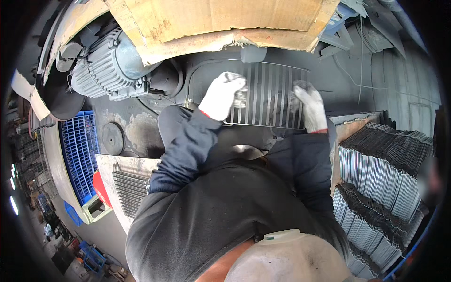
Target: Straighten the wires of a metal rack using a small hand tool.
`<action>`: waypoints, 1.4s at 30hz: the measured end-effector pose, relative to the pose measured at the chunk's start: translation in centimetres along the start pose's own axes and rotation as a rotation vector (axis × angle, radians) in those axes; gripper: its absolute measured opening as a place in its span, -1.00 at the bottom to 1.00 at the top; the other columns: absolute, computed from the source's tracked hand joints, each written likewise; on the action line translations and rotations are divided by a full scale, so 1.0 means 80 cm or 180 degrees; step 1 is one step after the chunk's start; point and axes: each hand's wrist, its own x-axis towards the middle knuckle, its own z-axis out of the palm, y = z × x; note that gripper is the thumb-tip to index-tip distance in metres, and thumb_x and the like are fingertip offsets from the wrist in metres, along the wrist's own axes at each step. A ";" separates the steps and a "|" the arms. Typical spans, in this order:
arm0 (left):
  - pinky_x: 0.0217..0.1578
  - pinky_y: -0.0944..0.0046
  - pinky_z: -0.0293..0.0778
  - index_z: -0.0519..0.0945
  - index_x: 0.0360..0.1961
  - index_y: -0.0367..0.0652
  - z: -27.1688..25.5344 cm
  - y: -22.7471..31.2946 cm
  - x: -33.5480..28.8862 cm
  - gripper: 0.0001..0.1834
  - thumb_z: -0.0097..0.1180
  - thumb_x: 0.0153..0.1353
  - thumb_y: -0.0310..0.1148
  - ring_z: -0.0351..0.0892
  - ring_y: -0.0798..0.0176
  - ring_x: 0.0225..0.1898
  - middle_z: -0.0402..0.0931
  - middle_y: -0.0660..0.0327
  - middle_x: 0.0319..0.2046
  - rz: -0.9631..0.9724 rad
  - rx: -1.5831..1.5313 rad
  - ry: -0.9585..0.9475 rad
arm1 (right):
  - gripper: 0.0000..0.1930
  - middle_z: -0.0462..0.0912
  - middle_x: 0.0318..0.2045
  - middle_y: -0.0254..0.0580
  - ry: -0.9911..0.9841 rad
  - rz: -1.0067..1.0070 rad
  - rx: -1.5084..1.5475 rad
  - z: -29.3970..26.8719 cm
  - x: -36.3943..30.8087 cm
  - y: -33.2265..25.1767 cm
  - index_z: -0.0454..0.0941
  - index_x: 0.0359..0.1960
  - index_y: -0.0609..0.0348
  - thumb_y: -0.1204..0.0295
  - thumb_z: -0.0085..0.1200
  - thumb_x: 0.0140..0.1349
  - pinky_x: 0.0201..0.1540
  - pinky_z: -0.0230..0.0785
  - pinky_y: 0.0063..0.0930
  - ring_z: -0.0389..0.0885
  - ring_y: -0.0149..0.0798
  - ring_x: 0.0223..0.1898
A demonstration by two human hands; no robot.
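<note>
**Gloved hands on slatted metal grille at machine bed**

Left hand (221, 96) in white work glove, red cuff edge showing, dark sleeve behind. Fingers curled down over the left upper part of the metal grille (265, 96) — closed around the bars or something small and shiny against them; cannot tell which. Slightly blurred at the fingertips.

Right hand (310, 105) in a greyer, dirtier glove, red cuff too. Fingers bent and pressed onto the right side of the same grille, near its right edge; grip on a bar likely but not resolvable.

Grille: flat panel of parallel upright slats, lying on the dark machine surface (141, 127) straight ahead, between both hands, just below the torn cardboard sheet (221, 23).

Surroundings:
- Grey ribbed electric motor (105, 70) upper left, well apart from left hand.
- Blue plastic crate (77, 150) at left, standing on edge beside the machine.
- Second slatted grille (129, 188) on a pale board, lower left, partly hidden by the left elbow.
- Stacks of finished grilles (380, 174) at right — packed on edge in rows, near the right forearm.
- Round dark disc (112, 137) on the machine surface, left of the left sleeve.
</note>
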 end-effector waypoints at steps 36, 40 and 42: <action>-0.22 0.31 0.60 0.54 -0.18 -0.18 -0.109 0.009 -0.221 -0.87 0.28 0.42 -0.55 0.63 0.37 -0.35 0.59 0.27 -0.36 0.0782 0.0272 0.0958 | -0.85 0.70 -0.21 -0.29 -0.1596 0.0100 -0.0112 0.151 -0.047 0.031 0.60 0.02 0.23 0.59 0.22 0.47 -0.07 0.60 -0.46 0.70 -0.42 -0.21; -0.20 0.37 0.55 0.59 -0.20 -0.23 -0.073 0.015 -0.213 -0.87 0.30 0.33 -0.63 0.56 0.44 -0.33 0.60 0.31 -0.33 0.1384 0.0946 0.0961 | -0.86 0.70 -0.17 -0.30 -0.1132 -0.0414 0.0215 0.117 -0.075 0.028 0.61 -0.02 0.24 0.66 0.20 0.45 0.06 0.56 -0.50 0.68 -0.39 -0.10; -0.18 0.38 0.55 0.60 -0.20 -0.24 -0.056 0.022 -0.215 -0.88 0.30 0.31 -0.63 0.58 0.46 -0.29 0.63 0.29 -0.30 0.1390 0.1088 0.0856 | -0.82 0.72 -0.13 -0.29 -0.1019 -0.0759 0.0095 0.104 -0.091 0.020 0.61 -0.02 0.24 0.70 0.20 0.42 0.09 0.54 -0.50 0.68 -0.39 -0.09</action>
